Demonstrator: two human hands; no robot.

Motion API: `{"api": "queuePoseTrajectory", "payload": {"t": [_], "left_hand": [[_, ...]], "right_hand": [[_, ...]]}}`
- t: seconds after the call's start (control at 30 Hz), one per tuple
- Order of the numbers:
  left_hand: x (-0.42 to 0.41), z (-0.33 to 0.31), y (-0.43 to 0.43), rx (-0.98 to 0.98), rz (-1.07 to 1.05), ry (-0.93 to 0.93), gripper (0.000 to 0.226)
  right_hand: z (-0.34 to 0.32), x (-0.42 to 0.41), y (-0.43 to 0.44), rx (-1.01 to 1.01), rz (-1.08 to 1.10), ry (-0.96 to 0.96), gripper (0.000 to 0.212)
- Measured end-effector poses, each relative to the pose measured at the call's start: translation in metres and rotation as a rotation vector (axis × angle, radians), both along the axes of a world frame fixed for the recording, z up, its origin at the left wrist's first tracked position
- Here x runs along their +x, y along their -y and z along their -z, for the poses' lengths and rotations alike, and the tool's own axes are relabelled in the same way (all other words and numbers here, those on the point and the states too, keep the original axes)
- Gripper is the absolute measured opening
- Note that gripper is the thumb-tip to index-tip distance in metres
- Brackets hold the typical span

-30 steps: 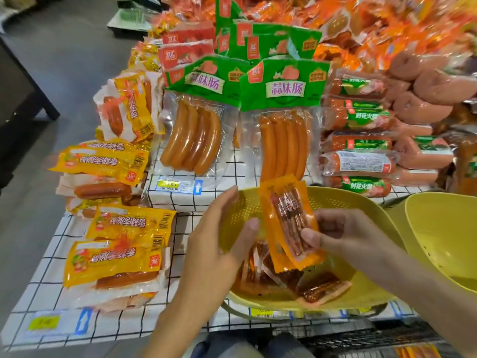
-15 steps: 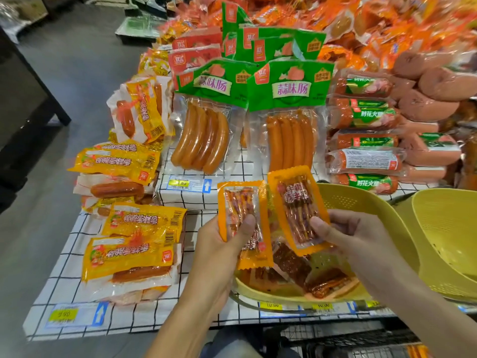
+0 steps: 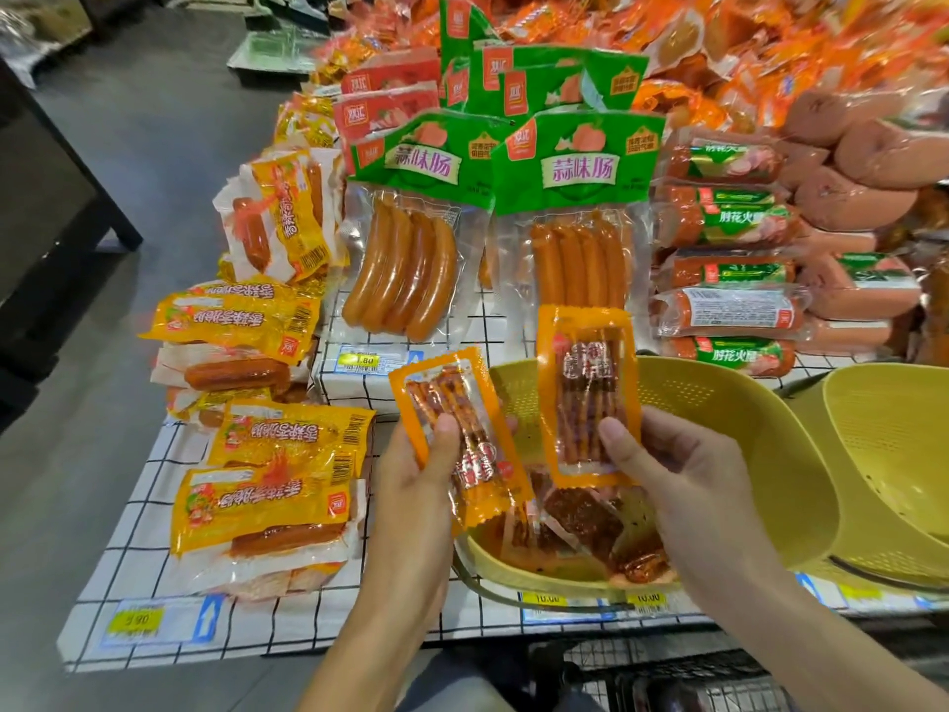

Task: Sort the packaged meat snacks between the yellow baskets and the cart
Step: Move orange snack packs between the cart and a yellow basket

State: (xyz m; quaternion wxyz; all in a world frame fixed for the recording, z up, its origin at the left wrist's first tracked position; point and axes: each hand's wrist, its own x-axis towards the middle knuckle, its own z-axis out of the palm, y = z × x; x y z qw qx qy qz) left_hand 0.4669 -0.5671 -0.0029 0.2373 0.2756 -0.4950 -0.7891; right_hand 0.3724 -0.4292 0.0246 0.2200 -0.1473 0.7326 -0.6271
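Head view, looking down on the near yellow basket (image 3: 744,418). Now holds a packet in each hand, where a second ago held only one. Grips with the left hand (image 3: 411,485), fingers curled behind and thumb pressed on the front, an orange stick-snack packet (image 3: 462,439) over the basket's left rim; had reached into that basket empty. Pinches with the right hand (image 3: 683,485) a second orange packet (image 3: 585,393) by its lower end, upright above the basket's middle, higher than before. Leaves more clear-wrapped meat pieces (image 3: 580,521) in the basket's bottom. Shows a second yellow basket (image 3: 893,454) just right of it and the cart (image 3: 667,675) below its near edge. Probably comparing the two before choosing a destination; sorting hardly begun
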Motion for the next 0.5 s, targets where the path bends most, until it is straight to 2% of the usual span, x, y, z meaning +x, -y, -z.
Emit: {"api": "queuePoseTrajectory", "payload": {"t": [0.1, 0.2, 0.3, 0.37, 0.4, 0.47, 0.5], "left_hand": [[-0.002, -0.001, -0.005, 0.100, 0.066, -0.044, 0.036], [-0.003, 0.002, -0.003, -0.067, 0.041, 0.033, 0.034], [-0.004, 0.003, 0.013, -0.074, -0.074, 0.082, 0.023], [-0.007, 0.001, 0.027, -0.044, -0.121, 0.070, 0.011], [-0.009, -0.001, 0.032, -0.049, -0.136, 0.081, 0.012], [-0.013, 0.000, 0.038, -0.013, -0.141, 0.095, 0.017], [-0.014, -0.001, 0.038, 0.020, -0.132, 0.097, 0.017]], "right_hand": [[0.001, 0.011, 0.012, 0.070, -0.133, -0.076, 0.015], [0.004, 0.014, 0.025, 0.203, -0.236, -0.255, 0.027], [0.005, -0.016, 0.027, 0.296, -0.348, -0.315, 0.040], [0.015, -0.053, 0.021, 0.332, -0.240, -0.323, 0.034], [0.023, -0.071, 0.017, 0.401, -0.224, -0.371, 0.027], [0.044, -0.091, 0.012, 0.593, -0.334, -0.513, 0.012], [0.054, -0.093, 0.012, 0.660, -0.447, -0.560, 0.011]]}}
